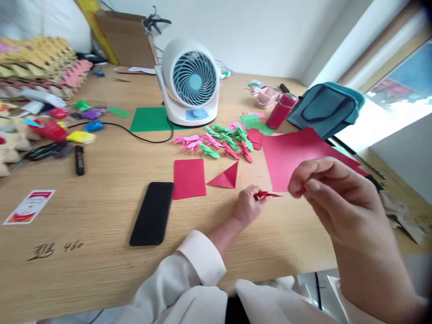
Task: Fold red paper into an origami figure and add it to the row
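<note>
My left hand (249,205) rests low over the table, closed on a small red folded paper piece (266,195) whose thin point sticks out to the right. Raised nearer the camera, my right hand (340,207) has thumb and forefinger pinched together; whatever they hold, if anything, cannot be made out. Beyond my left hand lie a red paper folded into a triangle (227,177) and a flat red paper rectangle (189,178). Farther back spreads a cluster of folded paper figures (216,138) in pink, green and red.
A black phone (151,213) lies left of my forearm. Behind the paper figures stands a white fan (194,81), its cable running left. Large red paper sheets (286,153), a red bottle (281,110) and a teal bag (326,109) occupy the right. At left is a black marker (79,160).
</note>
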Demonstrator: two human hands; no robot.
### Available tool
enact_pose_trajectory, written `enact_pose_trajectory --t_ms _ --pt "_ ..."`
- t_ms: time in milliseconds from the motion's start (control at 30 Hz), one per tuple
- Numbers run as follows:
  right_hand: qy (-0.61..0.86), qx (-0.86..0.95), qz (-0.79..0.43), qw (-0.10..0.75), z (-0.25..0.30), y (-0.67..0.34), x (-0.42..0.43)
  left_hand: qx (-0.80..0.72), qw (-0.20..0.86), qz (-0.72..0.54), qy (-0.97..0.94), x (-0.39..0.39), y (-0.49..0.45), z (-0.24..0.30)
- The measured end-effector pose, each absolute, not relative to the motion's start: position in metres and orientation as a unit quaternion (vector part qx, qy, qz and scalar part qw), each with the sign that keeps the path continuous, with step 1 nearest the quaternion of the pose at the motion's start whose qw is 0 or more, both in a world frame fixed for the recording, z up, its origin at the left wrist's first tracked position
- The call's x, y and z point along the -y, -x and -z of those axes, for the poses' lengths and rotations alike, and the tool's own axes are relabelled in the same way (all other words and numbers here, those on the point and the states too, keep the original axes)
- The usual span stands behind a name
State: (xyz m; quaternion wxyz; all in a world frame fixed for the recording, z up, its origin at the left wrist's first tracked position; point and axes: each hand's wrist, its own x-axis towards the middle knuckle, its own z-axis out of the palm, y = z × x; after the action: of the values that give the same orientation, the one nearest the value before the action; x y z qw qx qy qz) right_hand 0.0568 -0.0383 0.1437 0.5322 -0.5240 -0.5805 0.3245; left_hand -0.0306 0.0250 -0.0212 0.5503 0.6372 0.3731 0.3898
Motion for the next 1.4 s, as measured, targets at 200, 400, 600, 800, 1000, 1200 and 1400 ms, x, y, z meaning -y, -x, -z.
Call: enact_pose_trajectory --t_ms 200,400,600,800,1000,1200,1400 --pt "0.623 0.503 -0.344 0.491 -0.061 -0.113 0.032 -0.344 0.666 -0.395 -0.531 -0.026 0.039 0.023" --pt "0.561 0.507 -0.488 0.436 -0.031 -0.110 0.025 -0.350 0.652 -0.376 -0.558 -0.022 0.044 0.011" --pt "0.537 0.511 -0.554 0.379 -0.029 -0.127 0.007 -0.386 0.577 -0.374 -0.615 -0.027 0.042 0.010" --pt "0.546 0.540 -0.525 0.366 -0.022 -0.135 -0.008 -0.391 0.569 -0.376 -0.618 -0.034 0.035 0.012" --pt "0.519 0.507 -0.544 0.421 -0.006 -0.143 -0.016 -0.435 0.542 -0.401 -0.597 -0.038 0.022 0.011" --pt "0.500 0.455 -0.582 0.452 0.014 -0.149 -0.011 -0.479 0.539 -0.380 -0.579 -0.032 0.008 0.012" --pt "0.549 0.473 -0.527 0.444 0.017 -0.151 -0.005 -0.507 0.540 -0.363 -0.565 -0.029 0.002 0.006"
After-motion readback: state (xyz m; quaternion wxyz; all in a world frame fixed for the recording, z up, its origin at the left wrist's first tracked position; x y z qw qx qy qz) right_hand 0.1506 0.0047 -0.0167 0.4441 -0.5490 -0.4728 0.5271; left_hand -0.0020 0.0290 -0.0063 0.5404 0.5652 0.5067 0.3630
